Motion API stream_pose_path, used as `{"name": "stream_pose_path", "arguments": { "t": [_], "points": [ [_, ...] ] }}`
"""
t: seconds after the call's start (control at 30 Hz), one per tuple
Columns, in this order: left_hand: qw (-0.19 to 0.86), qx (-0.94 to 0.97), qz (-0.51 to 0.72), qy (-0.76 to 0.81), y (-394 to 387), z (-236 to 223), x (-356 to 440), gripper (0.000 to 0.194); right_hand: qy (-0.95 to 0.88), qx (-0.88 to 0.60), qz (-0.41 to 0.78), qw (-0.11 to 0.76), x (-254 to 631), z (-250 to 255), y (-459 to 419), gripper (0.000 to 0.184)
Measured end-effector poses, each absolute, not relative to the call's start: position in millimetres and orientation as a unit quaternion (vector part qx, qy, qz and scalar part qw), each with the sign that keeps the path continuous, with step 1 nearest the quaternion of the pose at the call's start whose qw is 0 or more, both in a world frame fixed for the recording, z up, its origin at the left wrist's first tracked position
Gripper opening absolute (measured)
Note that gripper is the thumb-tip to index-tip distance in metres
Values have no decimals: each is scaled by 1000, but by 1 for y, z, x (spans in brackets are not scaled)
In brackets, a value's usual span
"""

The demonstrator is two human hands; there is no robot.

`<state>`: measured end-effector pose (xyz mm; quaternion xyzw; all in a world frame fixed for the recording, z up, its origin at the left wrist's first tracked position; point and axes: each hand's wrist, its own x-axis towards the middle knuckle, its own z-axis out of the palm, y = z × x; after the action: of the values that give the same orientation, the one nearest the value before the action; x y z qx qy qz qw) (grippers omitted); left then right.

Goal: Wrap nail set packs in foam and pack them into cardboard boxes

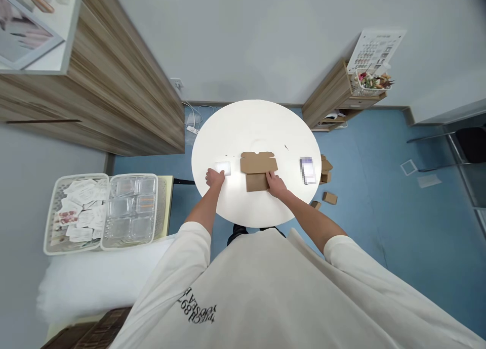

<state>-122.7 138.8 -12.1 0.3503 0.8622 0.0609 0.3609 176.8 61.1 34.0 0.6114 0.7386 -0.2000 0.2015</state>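
Observation:
On the round white table (258, 121), a brown cardboard box (258, 164) stands with its flapped lid folded open toward the far side. My right hand (277, 183) grips the box at its right edge, thumb and fingers closed on the cardboard. A small white rectangular packet (224, 167) lies left of the box. My left hand (214, 177) is at the packet's left near corner, thumb against it and fingers curled; the fingertips are partly hidden. Toward the table's right side rests a purple and white pack (308, 170), its print blurred.
Several small brown boxes (329, 198) lie on the floor right of the table. Left of me, white baskets hold paper packets (84, 207) and clear plastic boxes (132, 207). Wooden cabinets (144, 86) flank the table, and a chair (471, 144) stands far right.

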Motion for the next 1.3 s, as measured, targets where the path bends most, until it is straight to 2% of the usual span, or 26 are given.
{"name": "stream_pose_path", "arguments": {
  "t": [0.2, 0.33, 0.57, 0.73, 0.87, 1.07, 1.3],
  "points": [
    [424, 320, 65, 845, 145, -20, -137, 50, 738, 612, -202, 203, 177, 35, 61, 88],
    [413, 335, 70, 844, 145, -23, -141, 43, 737, 610, -205, 208, 176, 37, 62, 88],
    [404, 419, 184, 792, 137, -5, -128, 26, 735, 613, -218, 189, 178, 35, 62, 85],
    [474, 480, 278, 684, 133, 25, -103, 25, 736, 613, -230, 171, 182, 35, 62, 83],
    [510, 593, 191, 594, 125, 39, -70, 25, 735, 615, -238, 157, 186, 33, 62, 83],
    [435, 685, -12, 584, 112, 29, -15, 18, 737, 616, -244, 129, 190, 30, 61, 80],
    [373, 728, -87, 569, 107, 16, 22, 16, 739, 614, -246, 130, 191, 29, 61, 84]
  ]
}}
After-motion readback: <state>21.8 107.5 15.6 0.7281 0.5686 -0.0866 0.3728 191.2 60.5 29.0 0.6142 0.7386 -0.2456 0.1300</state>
